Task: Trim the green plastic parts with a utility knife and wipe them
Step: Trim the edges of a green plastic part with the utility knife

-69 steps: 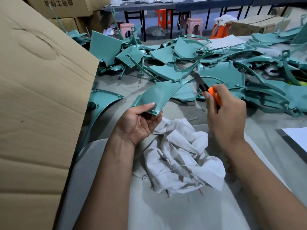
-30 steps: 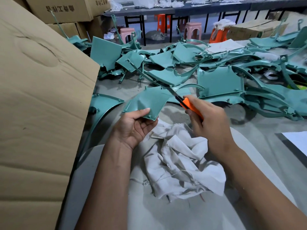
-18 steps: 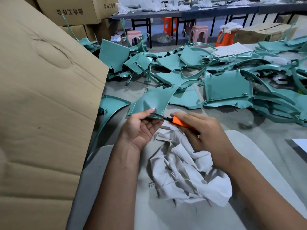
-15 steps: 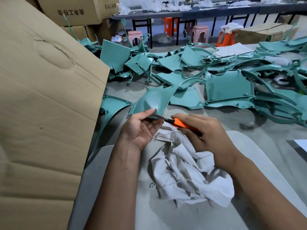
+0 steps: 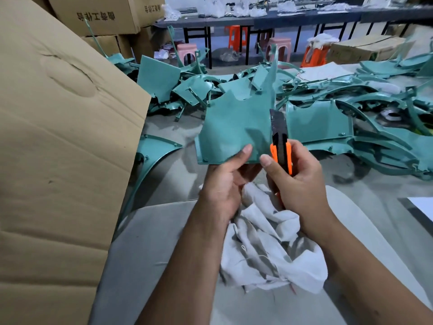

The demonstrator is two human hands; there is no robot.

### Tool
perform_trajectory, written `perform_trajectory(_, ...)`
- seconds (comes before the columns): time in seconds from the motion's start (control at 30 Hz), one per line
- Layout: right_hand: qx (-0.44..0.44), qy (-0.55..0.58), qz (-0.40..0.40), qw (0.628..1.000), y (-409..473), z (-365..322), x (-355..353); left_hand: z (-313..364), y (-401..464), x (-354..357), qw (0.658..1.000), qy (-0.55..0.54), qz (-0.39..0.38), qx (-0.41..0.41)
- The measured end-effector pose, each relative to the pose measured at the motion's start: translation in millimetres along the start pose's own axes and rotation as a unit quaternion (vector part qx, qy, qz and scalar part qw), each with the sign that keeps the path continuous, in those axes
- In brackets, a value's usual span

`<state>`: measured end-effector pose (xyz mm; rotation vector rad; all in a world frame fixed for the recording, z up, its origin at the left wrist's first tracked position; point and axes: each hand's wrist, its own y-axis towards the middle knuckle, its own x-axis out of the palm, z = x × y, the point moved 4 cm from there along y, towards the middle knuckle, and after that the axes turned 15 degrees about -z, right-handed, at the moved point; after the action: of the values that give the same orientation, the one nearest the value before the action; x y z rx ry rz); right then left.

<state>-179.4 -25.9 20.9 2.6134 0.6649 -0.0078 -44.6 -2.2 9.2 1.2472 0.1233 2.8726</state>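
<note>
My left hand (image 5: 225, 184) pinches the bottom edge of a green plastic panel (image 5: 234, 130) and holds it upright, flat face toward me. My right hand (image 5: 297, 181) grips an orange utility knife (image 5: 281, 151) with its dark blade pointing up along the panel's right edge. A crumpled white rag (image 5: 269, 249) lies below both hands on a grey surface (image 5: 145, 254).
A large cardboard box (image 5: 58, 160) stands close on the left. Several more green parts (image 5: 351, 127) are heaped across the grey table (image 5: 182, 179) behind. Another green piece (image 5: 154, 151) leans beside the box. Boxes, stools and long tables stand at the back.
The green panel has been tipped from lying low to standing upright. The knife has swung from pointing left at the bottom edge to pointing up along the right edge.
</note>
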Motion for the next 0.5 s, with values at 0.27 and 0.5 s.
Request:
perform_trajectory(0.27, 0.029, -0.031, 0.053, 0.998, 6, 0, -37, 35, -2, -21, 0.982, 0.185, -0.007, 0.027)
perform_trajectory(0.5, -0.031, -0.246, 0.085, 0.965, -1, -10, -31, 48, -3, -20, 0.958, 0.265, 0.042, 0.103)
